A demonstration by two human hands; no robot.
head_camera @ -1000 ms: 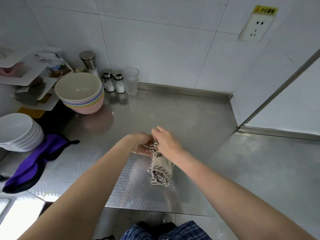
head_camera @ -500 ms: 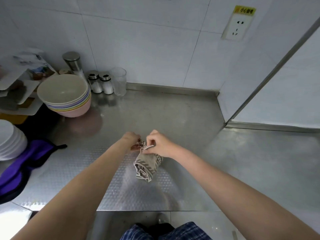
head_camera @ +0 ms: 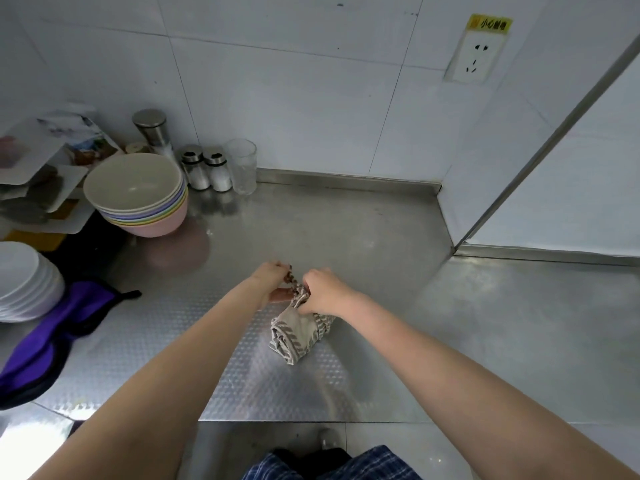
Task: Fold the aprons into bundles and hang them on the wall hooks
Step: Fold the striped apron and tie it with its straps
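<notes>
A beige apron with brown stripes (head_camera: pixel 297 336) is rolled into a tight bundle and held just above the steel counter (head_camera: pixel 311 237). My right hand (head_camera: pixel 325 293) grips the bundle's top end. My left hand (head_camera: pixel 273 282) pinches the apron's striped strap, which twists up between the two hands. A purple apron (head_camera: pixel 52 330) lies crumpled and unfolded at the counter's left edge. No wall hooks are in view.
A stack of coloured bowls (head_camera: pixel 138 195) stands at the back left, with white plates (head_camera: pixel 24 282) nearer the left edge. Shakers (head_camera: pixel 207 168), a taller steel canister (head_camera: pixel 152 131) and a clear glass (head_camera: pixel 242 166) line the back wall. A wall socket (head_camera: pixel 474 57) is upper right.
Both hands have stayed on the striped bundle while working the strap at its top. The bundle has turned to lie more sideways. The camera view has shifted slightly.
</notes>
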